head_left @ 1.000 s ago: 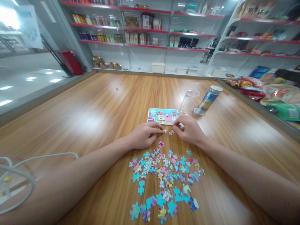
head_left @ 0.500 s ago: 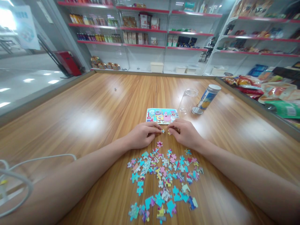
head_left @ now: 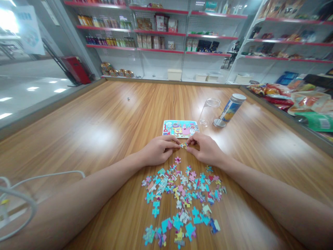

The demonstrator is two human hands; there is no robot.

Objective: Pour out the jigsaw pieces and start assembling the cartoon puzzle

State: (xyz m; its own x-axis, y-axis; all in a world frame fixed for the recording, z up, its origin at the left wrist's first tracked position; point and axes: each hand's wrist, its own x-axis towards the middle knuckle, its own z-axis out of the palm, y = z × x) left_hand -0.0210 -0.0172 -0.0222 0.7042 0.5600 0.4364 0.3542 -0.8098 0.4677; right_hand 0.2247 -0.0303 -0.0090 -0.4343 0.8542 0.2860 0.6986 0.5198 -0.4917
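Left hand: my view shows the left hand (head_left: 158,151) resting on the wooden table (head_left: 104,132) near its middle. Thumb and forefinger are pinched on the small puzzle pieces (head_left: 184,146).
Right hand: the right hand (head_left: 205,149) mirrors it, fingertips closed on the same small cluster from the other side.
Pieces held: they sit low over the table between the two hands, just on the near side of the picture card (head_left: 180,128). I cannot tell whether they are already locked together.
Doing it well: I judge the join goes best with both pieces flat on the wood, tab lined up with its notch, and light downward pressure rather than a sideways shove.
Loose pieces: one pink piece (head_left: 177,160) lies just behind the hands. The scattered pile (head_left: 182,194) spreads toward the table's near edge.
Clear jar (head_left: 209,111): beyond the card toward the far right, open-mouthed, and it looks empty.
Printed canister (head_left: 232,107): just beside the jar, with a white cap on, so its contents are hidden.
Right edge: snack packets (head_left: 299,100) are heaped along it.
Left edge: a white cable (head_left: 39,177) loops near the front corner.
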